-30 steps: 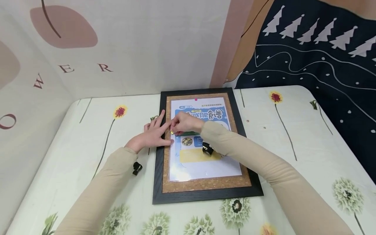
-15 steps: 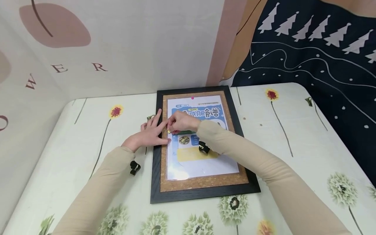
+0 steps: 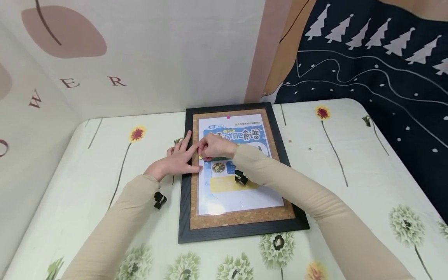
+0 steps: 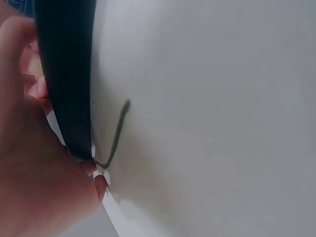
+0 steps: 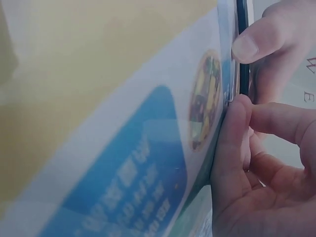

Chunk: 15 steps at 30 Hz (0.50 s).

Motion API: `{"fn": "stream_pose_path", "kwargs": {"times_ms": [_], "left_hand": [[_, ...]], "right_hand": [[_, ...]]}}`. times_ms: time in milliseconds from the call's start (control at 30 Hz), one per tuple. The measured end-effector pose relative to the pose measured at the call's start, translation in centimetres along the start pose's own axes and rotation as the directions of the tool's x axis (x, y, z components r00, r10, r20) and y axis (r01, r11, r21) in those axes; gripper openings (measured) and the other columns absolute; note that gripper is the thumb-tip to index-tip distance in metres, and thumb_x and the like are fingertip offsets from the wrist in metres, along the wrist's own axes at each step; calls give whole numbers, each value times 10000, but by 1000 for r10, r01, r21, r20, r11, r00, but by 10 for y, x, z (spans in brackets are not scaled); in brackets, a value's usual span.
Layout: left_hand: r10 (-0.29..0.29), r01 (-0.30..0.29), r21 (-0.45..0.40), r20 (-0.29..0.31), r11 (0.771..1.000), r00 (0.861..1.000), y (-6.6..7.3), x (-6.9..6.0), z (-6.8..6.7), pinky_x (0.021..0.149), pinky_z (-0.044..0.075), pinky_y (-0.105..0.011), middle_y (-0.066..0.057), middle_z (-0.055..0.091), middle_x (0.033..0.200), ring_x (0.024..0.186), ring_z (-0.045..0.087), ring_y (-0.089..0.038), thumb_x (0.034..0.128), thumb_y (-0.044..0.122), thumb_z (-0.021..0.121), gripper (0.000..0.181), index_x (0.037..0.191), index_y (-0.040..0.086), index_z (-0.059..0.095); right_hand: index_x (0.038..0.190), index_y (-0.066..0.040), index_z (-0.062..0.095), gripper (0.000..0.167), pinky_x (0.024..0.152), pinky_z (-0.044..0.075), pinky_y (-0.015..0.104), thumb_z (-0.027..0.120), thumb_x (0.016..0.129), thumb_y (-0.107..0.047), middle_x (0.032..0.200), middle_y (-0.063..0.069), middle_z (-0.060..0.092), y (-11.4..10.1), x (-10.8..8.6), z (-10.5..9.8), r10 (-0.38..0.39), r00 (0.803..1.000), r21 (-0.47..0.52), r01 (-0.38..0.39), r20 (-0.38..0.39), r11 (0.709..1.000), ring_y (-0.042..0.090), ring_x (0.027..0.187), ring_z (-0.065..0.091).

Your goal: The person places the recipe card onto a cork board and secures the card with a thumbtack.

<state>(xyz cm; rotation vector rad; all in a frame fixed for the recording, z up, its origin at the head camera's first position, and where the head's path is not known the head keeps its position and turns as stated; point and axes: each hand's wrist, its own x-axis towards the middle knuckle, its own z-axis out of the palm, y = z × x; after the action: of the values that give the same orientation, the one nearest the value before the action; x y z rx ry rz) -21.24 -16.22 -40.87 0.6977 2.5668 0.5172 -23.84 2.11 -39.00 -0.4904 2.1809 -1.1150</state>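
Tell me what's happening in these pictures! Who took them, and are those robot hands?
No robot here: these are a person's own two hands, in beige sleeves. The widest picture comes from a camera worn on the head, looking down. The other two come from cameras on the wrists, so things look close and tilted.

On the flowered cloth lies a board with cork inside a black frame. On the cork is a printed sheet, with a pink dot, probably a pin, at its top edge. The left hand lies over the frame's left side, its thumb reaching the sheet's edge. Beside it, the right hand seems to pinch a small yellow thing there. Maybe that's another pin, but the hand hides most of it.
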Motion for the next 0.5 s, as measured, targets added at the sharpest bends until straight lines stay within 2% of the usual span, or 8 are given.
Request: {"fn": "stream_pose_path", "kwargs": {"times_ms": [133,500], "left_hand": [[-7,7,1,13,1000,1000,0,0,-1,986,92,-682,-222,-227,1551,1384,-26,-511,905,406,600,845,1538,70,152],[-3,3,-10,10,1000,1000,4,0,-2,980,79,-698,-239,-223,1546,1364,-40,-554,908,397,598,833,1526,57,157]], "right_hand": [[924,17,630,78,660,498,239,556,908,37,844,92,586,0,1,2,2,1000,15,-2,-1,1000,155,713,577],[861,-28,599,82,631,479,222,561,904,31,816,75,586,-1,1,2,-9,1000,-62,8,-14,998,146,682,562]]}}
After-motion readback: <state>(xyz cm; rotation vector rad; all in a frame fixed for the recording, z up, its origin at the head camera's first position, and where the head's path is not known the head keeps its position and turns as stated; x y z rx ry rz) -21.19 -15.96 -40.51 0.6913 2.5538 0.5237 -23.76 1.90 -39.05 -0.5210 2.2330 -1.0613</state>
